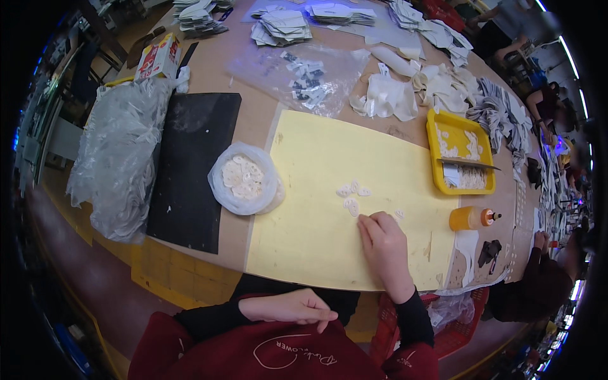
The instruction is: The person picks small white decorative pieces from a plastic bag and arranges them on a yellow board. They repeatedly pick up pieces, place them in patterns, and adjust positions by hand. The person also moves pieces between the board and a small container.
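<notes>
My right hand (384, 244) lies palm down on a pale yellow sheet (316, 190), its fingertips touching the sheet just below several small white cut pieces (352, 193). One more small white piece (399, 214) lies right of the fingers. My left hand (290, 308) rests against my dark red top below the table edge, fingers loosely curled and holding nothing. A clear plastic bag of white pieces (244, 177) sits at the sheet's left edge.
A black mat (190, 164) and a crumpled clear plastic bag (117, 158) lie to the left. A yellow tray (461, 152) with a brush and an orange glue bottle (472, 218) stand to the right. Stacks of white cut parts (405, 95) fill the far side. Another person's dark sleeve (538, 278) shows at the right.
</notes>
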A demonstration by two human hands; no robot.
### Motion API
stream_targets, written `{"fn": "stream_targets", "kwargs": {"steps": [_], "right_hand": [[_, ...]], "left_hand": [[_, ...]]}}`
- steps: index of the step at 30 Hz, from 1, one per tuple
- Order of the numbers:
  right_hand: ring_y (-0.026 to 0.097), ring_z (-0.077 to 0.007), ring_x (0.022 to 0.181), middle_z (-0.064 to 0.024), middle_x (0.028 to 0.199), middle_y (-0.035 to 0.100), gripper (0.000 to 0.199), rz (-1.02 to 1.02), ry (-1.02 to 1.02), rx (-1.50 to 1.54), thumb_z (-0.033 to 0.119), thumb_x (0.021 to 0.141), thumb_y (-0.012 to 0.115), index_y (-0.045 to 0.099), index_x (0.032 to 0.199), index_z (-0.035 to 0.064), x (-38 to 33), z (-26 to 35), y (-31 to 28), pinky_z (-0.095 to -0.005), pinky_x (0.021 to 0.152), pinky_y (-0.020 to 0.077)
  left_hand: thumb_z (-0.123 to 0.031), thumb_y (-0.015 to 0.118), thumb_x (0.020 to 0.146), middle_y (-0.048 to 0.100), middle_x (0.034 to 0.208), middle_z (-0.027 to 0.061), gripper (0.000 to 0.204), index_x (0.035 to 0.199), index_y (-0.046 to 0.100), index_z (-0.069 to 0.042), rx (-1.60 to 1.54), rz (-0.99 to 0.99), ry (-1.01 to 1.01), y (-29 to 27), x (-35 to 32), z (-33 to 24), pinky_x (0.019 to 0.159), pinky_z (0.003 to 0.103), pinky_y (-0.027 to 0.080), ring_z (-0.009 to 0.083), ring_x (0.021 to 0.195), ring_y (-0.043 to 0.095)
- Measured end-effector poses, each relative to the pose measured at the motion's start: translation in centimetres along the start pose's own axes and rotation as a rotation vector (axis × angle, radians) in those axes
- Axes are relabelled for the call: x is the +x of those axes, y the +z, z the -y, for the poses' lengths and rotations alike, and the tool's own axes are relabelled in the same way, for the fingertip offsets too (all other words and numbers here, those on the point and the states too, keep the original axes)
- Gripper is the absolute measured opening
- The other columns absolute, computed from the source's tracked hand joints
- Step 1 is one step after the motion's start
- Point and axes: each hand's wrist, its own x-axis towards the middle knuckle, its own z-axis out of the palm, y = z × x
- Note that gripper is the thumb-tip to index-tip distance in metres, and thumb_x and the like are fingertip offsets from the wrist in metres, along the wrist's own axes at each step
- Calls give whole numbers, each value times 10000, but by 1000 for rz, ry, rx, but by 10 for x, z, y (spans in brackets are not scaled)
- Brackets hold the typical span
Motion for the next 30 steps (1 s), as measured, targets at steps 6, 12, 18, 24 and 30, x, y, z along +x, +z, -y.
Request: {"fn": "stream_targets", "kwargs": {"steps": [6, 12, 18, 24, 30], "right_hand": [[642, -261, 759, -91, 869, 643, 159, 7, -110, 37, 29, 850, 737, 730, 1009, 28, -7, 12, -13, -361, 674, 513], [662, -286, 801, -89, 884, 669, 196, 34, 39, 123, 26, 832, 760, 754, 1027, 28, -28, 6, -10, -374, 705, 539], [643, -283, 844, -78, 883, 643, 165, 82, 161, 165, 35, 801, 782, 761, 965, 30, -33, 2, -21, -380, 716, 524], [611, -263, 796, -72, 839, 622, 149, 54, 21, 165, 64, 760, 812, 719, 874, 45, -20, -15, -21, -379, 713, 490], [589, -266, 779, -57, 815, 601, 159, -65, 84, 190, 95, 781, 822, 675, 823, 54, -12, 6, 11, -393, 699, 464]], "left_hand": [[-229, 641, 994, 679, 734, 80, 206, 1100, 722, -72, 1096, -944, 502, -19, 21, -77, 575, 376, 500, 226, 625, 667], [-234, 658, 956, 711, 795, 105, 239, 1126, 723, -79, 1454, -1004, 433, -52, 64, -76, 614, 395, 532, 287, 695, 689], [-267, 673, 930, 701, 779, 125, 216, 1045, 704, -87, 1188, -984, 508, -46, 46, -66, 659, 417, 535, 317, 735, 702], [-395, 705, 918, 710, 743, 109, 297, 959, 749, -104, 1150, -921, 82, -35, 28, -79, 633, 397, 521, 303, 708, 697], [-319, 778, 882, 705, 727, 97, 267, 1033, 771, -99, 1154, -1010, 365, -38, 18, -53, 583, 328, 516, 231, 628, 688]]}}
